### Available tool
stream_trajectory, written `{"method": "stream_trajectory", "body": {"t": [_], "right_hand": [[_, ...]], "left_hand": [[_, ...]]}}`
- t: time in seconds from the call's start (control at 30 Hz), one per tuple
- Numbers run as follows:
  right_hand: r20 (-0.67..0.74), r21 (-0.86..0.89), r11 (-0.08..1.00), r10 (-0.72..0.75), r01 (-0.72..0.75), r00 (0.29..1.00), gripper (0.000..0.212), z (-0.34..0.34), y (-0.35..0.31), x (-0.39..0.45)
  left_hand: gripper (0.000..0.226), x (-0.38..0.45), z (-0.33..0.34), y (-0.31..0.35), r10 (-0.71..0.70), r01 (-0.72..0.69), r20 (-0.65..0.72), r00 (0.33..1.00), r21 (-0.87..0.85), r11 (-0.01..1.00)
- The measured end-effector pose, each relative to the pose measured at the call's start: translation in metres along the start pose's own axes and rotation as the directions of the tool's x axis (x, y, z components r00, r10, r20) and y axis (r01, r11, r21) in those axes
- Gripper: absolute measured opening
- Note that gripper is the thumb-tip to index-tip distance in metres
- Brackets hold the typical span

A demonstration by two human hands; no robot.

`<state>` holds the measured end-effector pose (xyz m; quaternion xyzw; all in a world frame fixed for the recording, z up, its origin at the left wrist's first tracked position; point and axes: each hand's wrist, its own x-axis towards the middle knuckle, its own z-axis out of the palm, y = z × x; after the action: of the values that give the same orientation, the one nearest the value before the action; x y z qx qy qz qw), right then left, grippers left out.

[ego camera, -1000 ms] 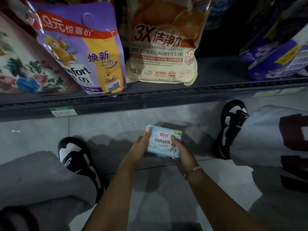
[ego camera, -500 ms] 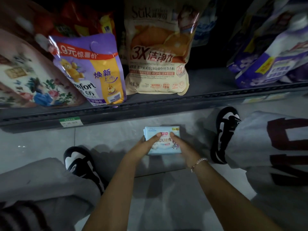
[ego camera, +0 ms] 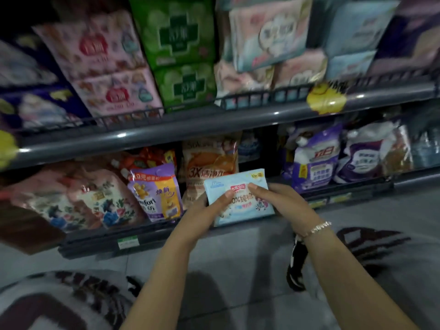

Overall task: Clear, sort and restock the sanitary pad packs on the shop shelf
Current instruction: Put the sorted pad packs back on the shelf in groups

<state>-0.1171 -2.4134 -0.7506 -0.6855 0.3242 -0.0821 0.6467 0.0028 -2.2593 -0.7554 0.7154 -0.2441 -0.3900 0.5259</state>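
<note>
- Your left hand (ego camera: 209, 208) and right hand (ego camera: 273, 198) both grip one pale blue pad pack (ego camera: 240, 198) — thumbs pressed on its printed face, fingers curled behind.
- You hold the pack in the air in front of the lower shelf (ego camera: 214, 232) of detergent bags (ego camera: 209, 167).
- The pad stock (ego camera: 176, 53) stands on the upper shelf (ego camera: 190, 125) — raise the pack level, find its matching blue row, slide it in upright.

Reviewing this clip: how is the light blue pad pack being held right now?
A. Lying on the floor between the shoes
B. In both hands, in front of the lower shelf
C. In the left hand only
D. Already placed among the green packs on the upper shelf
B: the left hand and right hand both grip the light blue pad pack, raised before the lower shelf.
</note>
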Motion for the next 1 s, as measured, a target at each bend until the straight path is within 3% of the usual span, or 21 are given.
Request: {"method": "stream_trajectory", "body": {"t": [0.1, 0.2, 0.47, 0.6, 0.73, 0.8, 0.9, 1.0], "right_hand": [[-0.017, 0.016, 0.992, -0.122, 0.122, 0.992, 0.052, -0.029, -0.040, -0.023], [-0.060, 0.005, 0.971, -0.237, 0.238, 0.970, 0.056, -0.058, -0.072, -0.041], [-0.068, 0.060, 0.914, -0.398, 0.402, 0.915, 0.049, -0.134, -0.143, -0.054], [-0.100, 0.155, 0.883, -0.433, 0.444, 0.896, 0.041, -0.174, -0.169, -0.044], [-0.171, 0.132, 0.866, -0.459, 0.482, 0.872, 0.044, -0.221, -0.196, -0.028], [-0.200, 0.149, 0.861, -0.455, 0.486, 0.867, 0.048, -0.241, -0.210, -0.017], [-0.215, 0.233, 0.810, -0.497, 0.538, 0.841, 0.066, -0.271, -0.228, 0.004], [-0.189, 0.304, 0.769, -0.530, 0.563, 0.827, 0.067, -0.294, -0.245, 0.028]], "left_hand": [[0.051, -0.014, 0.016, 0.049, 0.105, -0.104, -0.024, 0.994, 0.030, 0.994], [0.065, -0.019, 0.033, 0.092, 0.194, -0.194, -0.029, 0.981, 0.000, 0.981], [0.080, -0.003, 0.074, 0.186, 0.400, -0.402, -0.038, 0.916, -0.028, 0.915], [0.072, 0.024, 0.097, 0.231, 0.492, -0.491, -0.009, 0.871, 0.036, 0.870], [0.095, 0.060, 0.123, 0.275, 0.517, -0.518, 0.036, 0.855, 0.108, 0.849], [0.095, 0.081, 0.134, 0.295, 0.551, -0.553, 0.055, 0.833, 0.131, 0.823], [0.102, 0.112, 0.148, 0.327, 0.574, -0.578, 0.073, 0.816, 0.163, 0.800], [0.083, 0.138, 0.156, 0.356, 0.596, -0.599, 0.078, 0.799, 0.191, 0.778]]}}
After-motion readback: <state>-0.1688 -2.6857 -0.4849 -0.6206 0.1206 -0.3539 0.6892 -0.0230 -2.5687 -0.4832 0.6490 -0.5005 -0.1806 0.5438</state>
